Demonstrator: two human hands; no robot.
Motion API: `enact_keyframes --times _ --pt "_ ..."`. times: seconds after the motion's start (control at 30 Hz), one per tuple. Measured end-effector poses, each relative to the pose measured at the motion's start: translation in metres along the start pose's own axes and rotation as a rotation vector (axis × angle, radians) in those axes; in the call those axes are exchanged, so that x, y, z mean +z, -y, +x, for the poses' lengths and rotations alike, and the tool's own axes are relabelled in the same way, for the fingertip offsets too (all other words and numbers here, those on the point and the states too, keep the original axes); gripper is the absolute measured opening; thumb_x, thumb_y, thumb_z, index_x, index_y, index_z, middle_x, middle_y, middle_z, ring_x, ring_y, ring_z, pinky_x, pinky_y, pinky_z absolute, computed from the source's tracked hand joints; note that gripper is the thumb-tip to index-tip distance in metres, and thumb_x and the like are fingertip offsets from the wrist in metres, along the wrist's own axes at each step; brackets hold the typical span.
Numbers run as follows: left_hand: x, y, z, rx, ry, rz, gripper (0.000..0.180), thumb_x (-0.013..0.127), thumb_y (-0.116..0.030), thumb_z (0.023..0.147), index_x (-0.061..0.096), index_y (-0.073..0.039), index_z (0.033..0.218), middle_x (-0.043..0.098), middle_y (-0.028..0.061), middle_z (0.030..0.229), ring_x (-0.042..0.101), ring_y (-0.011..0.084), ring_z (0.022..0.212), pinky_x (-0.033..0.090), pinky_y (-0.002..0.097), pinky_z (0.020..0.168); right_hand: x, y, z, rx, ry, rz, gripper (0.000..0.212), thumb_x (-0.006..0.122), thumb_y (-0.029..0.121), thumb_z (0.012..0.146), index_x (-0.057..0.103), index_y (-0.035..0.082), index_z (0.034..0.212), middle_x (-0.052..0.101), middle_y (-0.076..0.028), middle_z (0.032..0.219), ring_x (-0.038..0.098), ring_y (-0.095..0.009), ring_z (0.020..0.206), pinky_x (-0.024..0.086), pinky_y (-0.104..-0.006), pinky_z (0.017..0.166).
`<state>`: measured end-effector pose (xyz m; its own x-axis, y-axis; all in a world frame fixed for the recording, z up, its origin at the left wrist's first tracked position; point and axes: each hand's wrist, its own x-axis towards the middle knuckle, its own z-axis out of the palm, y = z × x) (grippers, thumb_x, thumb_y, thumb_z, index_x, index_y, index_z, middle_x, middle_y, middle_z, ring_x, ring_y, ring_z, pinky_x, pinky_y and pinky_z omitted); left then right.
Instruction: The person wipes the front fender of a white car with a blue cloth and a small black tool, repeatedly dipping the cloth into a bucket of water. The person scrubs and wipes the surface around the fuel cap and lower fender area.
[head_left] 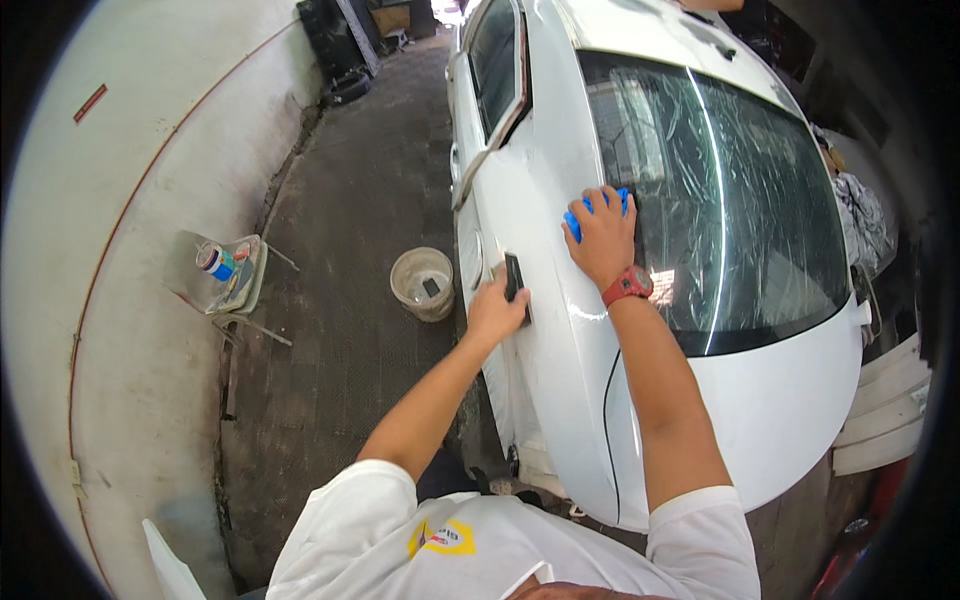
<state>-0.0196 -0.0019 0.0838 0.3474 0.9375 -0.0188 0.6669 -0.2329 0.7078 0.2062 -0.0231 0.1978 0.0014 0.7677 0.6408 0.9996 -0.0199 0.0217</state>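
Note:
A white car (560,300) stands before me, its rear end nearest. My left hand (493,308) is closed around a black sanding block (514,275), which lies against the side panel behind the rear door. Farther up and to the right, my right hand (605,245) grips a soft blue sponge or cloth (577,214); which of the two I cannot tell. It presses on the body beside the rear window (730,200). A red watch (630,284) is on my right wrist. The working faces of both held things are hidden.
A dirty, pale bucket (422,283) with a dark block inside stands on the floor left of the car. A chair (245,280) by the wall carries a blue-and-white tub (214,261). A thin black cable (611,430) runs over the trunk.

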Motion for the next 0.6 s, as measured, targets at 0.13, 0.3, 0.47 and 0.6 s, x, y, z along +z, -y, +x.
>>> enact_keyframes --times 0.13,0.3,0.47,0.6 --pt "0.028 -0.031 -0.105 0.372 -0.102 0.111 0.084 0.077 -0.04 0.101 0.046 -0.008 0.172 0.067 0.0344 0.137 0.069 0.0489 0.126 0.057 0.0567 0.105 -0.002 -0.009 -0.001 0.011 0.005 -0.029 0.029 0.084 0.028 0.093 0.076 0.016 0.119 0.066 -0.009 0.137 0.053 -0.037 0.144 0.036 -0.0705 0.124" --pt "0.009 -0.015 -0.066 0.237 0.006 -0.059 0.081 0.073 -0.036 0.103 0.043 -0.011 0.174 0.062 0.0357 0.144 0.063 0.054 0.133 0.055 0.059 0.11 -0.003 -0.001 -0.002 0.016 0.006 -0.009 0.03 0.084 0.028 0.093 0.076 0.016 0.12 0.066 -0.009 0.137 0.053 -0.037 0.144 0.036 -0.0698 0.124" --pt "0.012 -0.016 -0.036 0.142 0.037 -0.05 0.081 0.073 -0.033 0.103 0.041 -0.011 0.175 0.06 0.0354 0.149 0.061 0.0556 0.134 0.054 0.0598 0.113 -0.005 -0.003 0.001 0.011 0.013 -0.035 0.03 0.085 0.028 0.092 0.076 0.016 0.119 0.066 -0.008 0.137 0.053 -0.035 0.144 0.036 -0.067 0.125" --pt "0.021 -0.04 -0.12 0.383 -0.036 0.05 0.082 0.077 -0.032 0.101 0.045 -0.007 0.172 0.064 0.0346 0.148 0.065 0.0517 0.135 0.054 0.0555 0.114 -0.002 -0.009 -0.007 0.013 -0.016 -0.069 0.031 0.085 0.028 0.092 0.076 0.016 0.119 0.067 -0.007 0.137 0.053 -0.035 0.143 0.036 -0.0646 0.125"
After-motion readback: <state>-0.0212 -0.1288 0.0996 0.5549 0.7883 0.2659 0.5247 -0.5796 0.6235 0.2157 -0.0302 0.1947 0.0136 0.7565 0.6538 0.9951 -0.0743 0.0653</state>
